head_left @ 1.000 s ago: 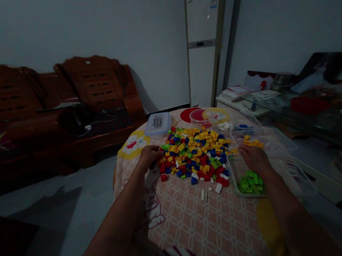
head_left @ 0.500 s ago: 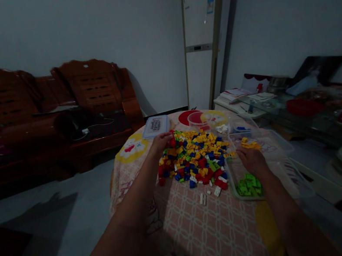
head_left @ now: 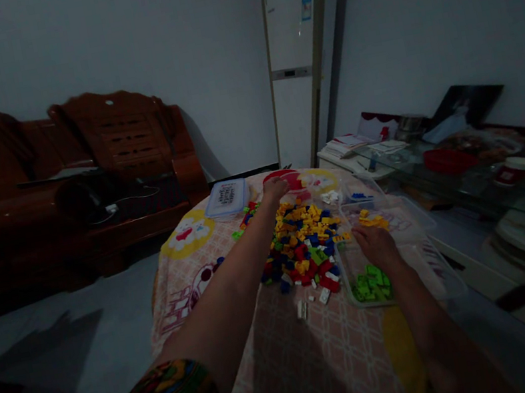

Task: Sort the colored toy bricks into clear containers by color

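Note:
My left hand (head_left: 276,187) reaches over the far side of the table, at the round clear tub (head_left: 301,183). Its fingers are bent together, and what they hold is hidden. My right hand (head_left: 377,245) is above the clear plastic box (head_left: 345,283), its fingertips closed at the end of a yellow toy brick (head_left: 341,237). Between the hands spreads a mixed pile of toy bricks (head_left: 303,230) in yellow, red, blue, green and white. Green bricks (head_left: 372,285) lie in the near box, and yellow bricks (head_left: 372,220) sit in the section behind it.
A lidded box (head_left: 227,197) stands at the far left of the patterned tablecloth (head_left: 302,365). White bricks (head_left: 330,197) and blue bricks (head_left: 360,196) lie sorted at the far right. A cluttered glass-topped cabinet (head_left: 406,178) flanks the table; a wooden sofa (head_left: 120,140) is at left.
My left hand has moved from the left edge of the brick pile to the far side, by the round tub. The right hand stays by the box. The view has turned slightly right.

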The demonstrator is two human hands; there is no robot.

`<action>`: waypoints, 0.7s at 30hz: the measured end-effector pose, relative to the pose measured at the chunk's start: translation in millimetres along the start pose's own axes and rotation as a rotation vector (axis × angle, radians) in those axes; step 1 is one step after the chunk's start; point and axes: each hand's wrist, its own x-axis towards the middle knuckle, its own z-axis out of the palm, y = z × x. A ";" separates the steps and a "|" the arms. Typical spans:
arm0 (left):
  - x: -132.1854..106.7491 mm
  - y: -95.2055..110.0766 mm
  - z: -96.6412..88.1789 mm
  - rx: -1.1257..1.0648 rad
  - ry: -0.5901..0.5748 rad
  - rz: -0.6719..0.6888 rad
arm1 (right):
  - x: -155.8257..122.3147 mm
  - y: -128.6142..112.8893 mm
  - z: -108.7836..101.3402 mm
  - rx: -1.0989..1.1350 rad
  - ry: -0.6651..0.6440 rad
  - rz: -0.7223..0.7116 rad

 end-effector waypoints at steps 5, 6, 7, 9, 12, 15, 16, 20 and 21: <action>-53.8 -3.8 -22.9 0.109 0.027 -0.055 | -0.3 -2.2 -3.6 -0.013 -0.022 0.009; -69.0 -3.1 -28.5 0.182 -0.027 -0.030 | -0.3 -2.5 -3.9 -0.012 -0.022 0.009; -84.7 -2.3 -33.7 0.267 -0.071 -0.005 | -0.3 -2.7 -4.1 -0.010 -0.021 0.007; -115.6 -1.0 -41.7 0.464 -0.206 0.051 | -0.4 -3.0 -3.9 -0.009 -0.016 0.002; -152.3 -2.1 -44.5 0.710 -0.314 0.151 | -0.8 -2.7 -2.9 -0.014 -0.007 0.004; -171.0 -6.4 -38.0 0.926 -0.411 0.231 | -1.2 -1.9 -2.1 -0.012 0.012 0.007; -173.6 -7.8 -35.2 0.988 -0.433 0.242 | -1.3 -1.6 -2.1 -0.008 0.015 0.001; -175.1 -10.4 -27.9 1.123 -0.466 0.232 | -0.9 -1.4 -2.3 -0.003 0.000 -0.010; -175.0 -10.6 -27.4 1.130 -0.463 0.220 | -0.8 -1.5 -2.3 -0.005 0.000 -0.008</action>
